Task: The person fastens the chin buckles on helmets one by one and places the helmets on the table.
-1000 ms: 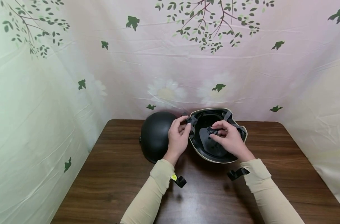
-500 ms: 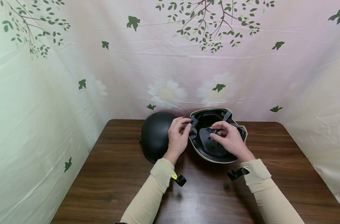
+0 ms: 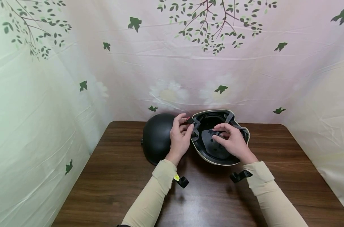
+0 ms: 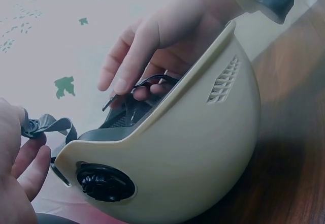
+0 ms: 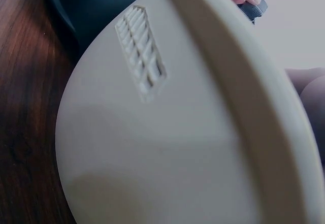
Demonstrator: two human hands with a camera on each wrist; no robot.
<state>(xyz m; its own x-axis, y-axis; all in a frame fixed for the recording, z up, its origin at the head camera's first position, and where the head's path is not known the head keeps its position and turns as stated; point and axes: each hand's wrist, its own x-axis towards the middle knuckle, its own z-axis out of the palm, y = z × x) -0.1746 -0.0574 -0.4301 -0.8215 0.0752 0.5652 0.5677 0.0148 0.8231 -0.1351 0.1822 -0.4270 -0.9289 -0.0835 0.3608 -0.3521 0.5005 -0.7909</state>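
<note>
Cream and hard-shelled, the helmet (image 4: 198,142) lies upturned near the far edge of the brown wooden table (image 3: 109,189). Beside its rim our left hand (image 3: 180,138) pinches a grey webbing strap (image 4: 59,124); our right hand (image 3: 231,139), fingertips close together, holds a thin black strap (image 4: 163,77) at the helmet's opening.

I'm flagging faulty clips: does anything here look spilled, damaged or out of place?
No spill or damage shows. The only odd sight: the cream helmet lies upside down, hollow up, beside the black helmet, which sits dome up. It looks deliberate, as the left hand holds a buckle and the right hand a strap.
</note>
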